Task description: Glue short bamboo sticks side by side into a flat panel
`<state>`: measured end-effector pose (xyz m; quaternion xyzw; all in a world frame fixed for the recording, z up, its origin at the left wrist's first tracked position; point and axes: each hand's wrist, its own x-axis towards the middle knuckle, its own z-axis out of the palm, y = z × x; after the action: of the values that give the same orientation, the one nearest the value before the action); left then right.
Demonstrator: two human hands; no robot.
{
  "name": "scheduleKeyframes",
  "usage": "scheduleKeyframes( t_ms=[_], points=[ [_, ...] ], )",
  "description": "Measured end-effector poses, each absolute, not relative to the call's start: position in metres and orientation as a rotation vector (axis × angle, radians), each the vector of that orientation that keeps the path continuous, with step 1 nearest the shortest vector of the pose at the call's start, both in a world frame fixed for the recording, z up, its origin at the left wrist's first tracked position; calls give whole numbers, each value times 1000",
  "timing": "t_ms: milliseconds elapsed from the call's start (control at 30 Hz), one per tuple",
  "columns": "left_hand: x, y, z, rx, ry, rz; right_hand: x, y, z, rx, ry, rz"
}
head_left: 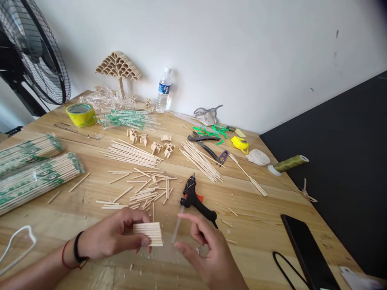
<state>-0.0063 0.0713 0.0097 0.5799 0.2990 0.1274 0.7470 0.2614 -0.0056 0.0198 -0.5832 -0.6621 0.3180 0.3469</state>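
Observation:
Pinched between the thumb and fingers of my left hand (116,235) is a small flat panel of short wooden sticks (153,233) lying side by side. My right hand (208,249) is just to the right of it, thumb and forefinger apart with nothing between them. Beyond my right hand lies a black glue gun (193,197) with a clear glue stick (177,225) poking out of its back. Short cut sticks (146,195) are scattered ahead of my left hand. Farther off are longer sticks (131,155) and another pile of long sticks (201,161).
Several small stick assemblies (156,148) stand mid-table. At the back are a stick-built tree model (118,66), a water bottle (163,90) and yellow tape (81,114). Pliers (204,139) and a tape measure (240,143) lie right; bagged sticks (39,181) left; a black phone (308,249) near right.

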Motion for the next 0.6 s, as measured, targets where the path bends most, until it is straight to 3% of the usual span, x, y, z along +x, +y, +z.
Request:
scheduleKeyframes(
  t_ms=[233,600],
  points=[
    [-5,71,14,1422,672,240,240,-8,12,-1244,-1940,774],
    [-6,69,13,1377,679,248,284,-2,37,-909,-864,1497]
  ],
)
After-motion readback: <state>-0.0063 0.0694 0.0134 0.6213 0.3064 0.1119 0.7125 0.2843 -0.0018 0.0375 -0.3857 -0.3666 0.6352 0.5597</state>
